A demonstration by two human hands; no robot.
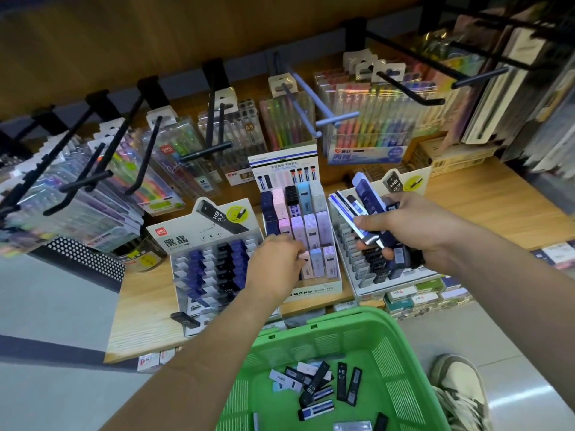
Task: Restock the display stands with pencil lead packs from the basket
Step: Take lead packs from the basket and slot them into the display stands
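Your left grip (275, 264) pinches a pink pack (303, 255) at the middle stand (314, 293). Your right grip (417, 225), at 3 o'clock, clutches a loose fan of packs (361, 197). Tilt that hand and some may slip out.

Overhead: black peg hooks (93, 178) jut out over the wooden shelf (140, 306) at left. A blue-grey peg hook (314, 110) reaches above the middle display stand (311, 290).

Shelf level: left display stand (186, 237), middle stand and right display stand (357, 265) sit side by side with narrow gaps.

Occupied:
- Middle stand, front rows: left hand (275, 264) pinching a pink lead pack (304, 256).
- Above the right stand: right hand (413, 225) gripping a fan of lead packs (357, 203).

Front: green basket (342, 318), rim just below the shelf edge.

Free: bare shelf at front left, bar one loose black pack (185, 319), and bare wood right of the right stand.
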